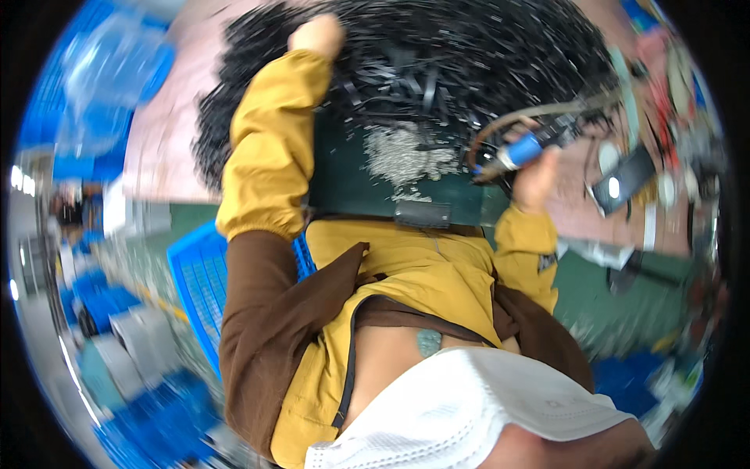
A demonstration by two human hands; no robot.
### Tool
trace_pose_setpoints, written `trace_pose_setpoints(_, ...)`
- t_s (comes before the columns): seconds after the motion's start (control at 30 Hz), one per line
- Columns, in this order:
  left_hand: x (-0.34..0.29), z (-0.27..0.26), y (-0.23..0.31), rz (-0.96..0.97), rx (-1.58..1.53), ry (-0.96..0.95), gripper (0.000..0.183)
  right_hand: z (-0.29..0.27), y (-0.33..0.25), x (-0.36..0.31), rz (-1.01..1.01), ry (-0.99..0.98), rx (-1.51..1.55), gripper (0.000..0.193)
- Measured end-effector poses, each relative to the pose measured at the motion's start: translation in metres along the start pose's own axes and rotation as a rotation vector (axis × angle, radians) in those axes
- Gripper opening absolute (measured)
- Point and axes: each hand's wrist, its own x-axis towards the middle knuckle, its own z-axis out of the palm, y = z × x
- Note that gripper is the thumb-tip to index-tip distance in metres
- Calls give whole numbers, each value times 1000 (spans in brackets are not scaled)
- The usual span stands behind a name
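Note:
At the far side, my left hand [318, 36] reaches onto the left part of a big heap of black strips [453, 59]. It is smeared by motion, so its fingers and anything in them cannot be made out. To the right, my right hand [536, 181] is closed around a blue-and-black pen-like power screwdriver [522, 152], whose tip points left and down. Between my arms, a loose pile of small silver metal pieces [402, 155] lies on a dark green mat [336, 184]. Near the mat's front edge is a small dark block [423, 214].
A brown hose [508, 121] curves by the screwdriver. A black phone-like device [623, 180] and cables lie at the table's right. A clear plastic bag [109, 66] sits in blue crates at the far left. A blue plastic chair or basket [195, 273] is beside my left arm.

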Motion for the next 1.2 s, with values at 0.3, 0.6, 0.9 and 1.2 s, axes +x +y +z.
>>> trace_pose_setpoints(0.3,-199,-41,48,145,-626,428,32,-155,-31,44,-223,-429,-1488,28)
trace_pose_setpoints(0.6,-327,-46,50,-80,-1799,266,30,-155,-33,73,-413,-545,-1805,28)
trace_pose_setpoints(0.9,-352,34,48,-252,-2147,-105,41,-57,-92,49,-792,436,-244,8)
trace_pose_setpoints(1.2,-352,20,58,-431,-2084,-180,27,49,14,-115,298,-324,188,41)
